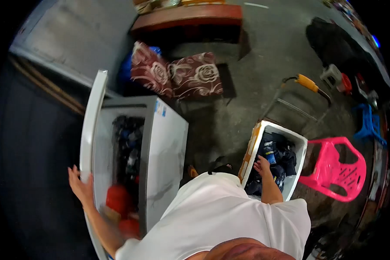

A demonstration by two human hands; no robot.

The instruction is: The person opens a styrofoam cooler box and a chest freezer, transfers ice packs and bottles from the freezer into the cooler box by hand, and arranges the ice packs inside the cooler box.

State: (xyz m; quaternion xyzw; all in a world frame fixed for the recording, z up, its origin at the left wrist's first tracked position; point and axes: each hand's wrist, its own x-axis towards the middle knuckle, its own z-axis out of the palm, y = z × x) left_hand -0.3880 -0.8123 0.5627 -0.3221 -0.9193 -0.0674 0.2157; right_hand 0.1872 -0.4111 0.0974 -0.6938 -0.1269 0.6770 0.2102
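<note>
My left hand (81,186) is at the raised white lid (93,117) of a chest freezer (167,147), its thumb on the near face and its fingers behind the edge. Inside the freezer lie dark packages (132,149) and blurred red bags (119,201). My right hand (261,166) reaches into a white foam box (300,149) on my right. Its fingers are slightly apart beside black plastic packets (286,154), one of them with a blue part (270,154). I see nothing held in that hand.
A folding trolley handle (307,82) rises behind the foam box. A pink plastic chair (333,169) stands to its right, with a blue stool (369,123) farther off. Ahead are a flower-patterned chair (197,76) and a reddish table (188,17).
</note>
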